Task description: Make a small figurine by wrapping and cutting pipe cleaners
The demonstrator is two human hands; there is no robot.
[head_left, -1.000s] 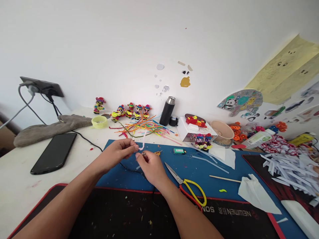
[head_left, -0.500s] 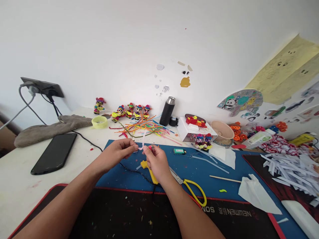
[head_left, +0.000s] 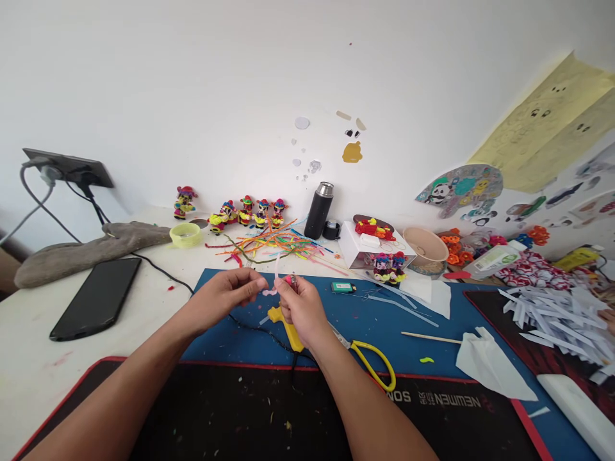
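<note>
My right hand (head_left: 303,312) is closed over the middle of the blue mat (head_left: 221,346), pinching a pale pink pipe cleaner (head_left: 277,266) between thumb and forefinger. One length of it stands up, and a curled end hangs toward the left. A small red and silvery piece (head_left: 292,280) shows by the same fingers, mostly hidden. My left hand (head_left: 233,296) has thumb and forefinger pressed together right beside the curled end; whether they grip it is hidden. Under the right hand lies a yellow glue gun (head_left: 287,330), and yellow-handled scissors (head_left: 373,362) lie beside the wrist.
Loose coloured pipe cleaners (head_left: 273,242) lie behind the hands, near several small figures (head_left: 246,211) and a black flask (head_left: 319,212). A phone (head_left: 96,299) and tape roll (head_left: 185,235) are at left. Paper strips (head_left: 552,326) heap at right, past a wooden stick (head_left: 430,337).
My left fingertips have shifted slightly up from the pipe cleaner's end, which now curls below them. My right hand keeps its pinch. The whole view has swung a little.
</note>
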